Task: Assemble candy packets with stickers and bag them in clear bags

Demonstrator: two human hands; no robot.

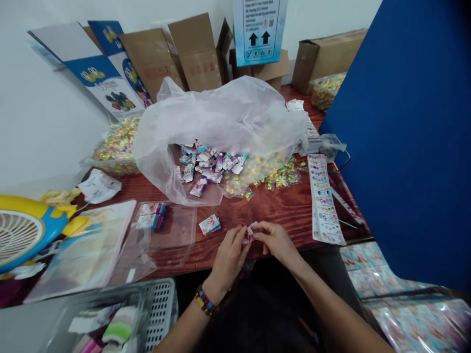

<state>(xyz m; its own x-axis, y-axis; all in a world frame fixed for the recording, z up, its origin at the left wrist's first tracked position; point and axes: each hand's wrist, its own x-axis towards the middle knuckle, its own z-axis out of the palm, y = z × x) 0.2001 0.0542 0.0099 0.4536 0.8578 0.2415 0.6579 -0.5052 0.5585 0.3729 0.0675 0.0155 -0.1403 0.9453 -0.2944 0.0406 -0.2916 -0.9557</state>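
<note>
Close to the table's front edge, my left hand (231, 254) grips a small printed carton (248, 236) between thumb and fingers. My right hand (274, 240) pinches the same carton at its upper right end; the fingers cover much of it. Just left of my hands lie small blue and white cartons (210, 224), one partly over another. Beyond them, a heap of similar purple, white and blue cartons (208, 164) spills from the mouth of a large translucent plastic bag (221, 113). Shiny gold and green packets (281, 176) lie beside the heap.
A clear bag (176, 230) with stacked cartons (151, 215) lies left. Sticker sheets (324, 201) are at right, near a blue panel (401, 147). Cardboard boxes (198, 54) line the wall. A grey basket (160, 309) and a yellow-blue fan (25, 230) stand lower left.
</note>
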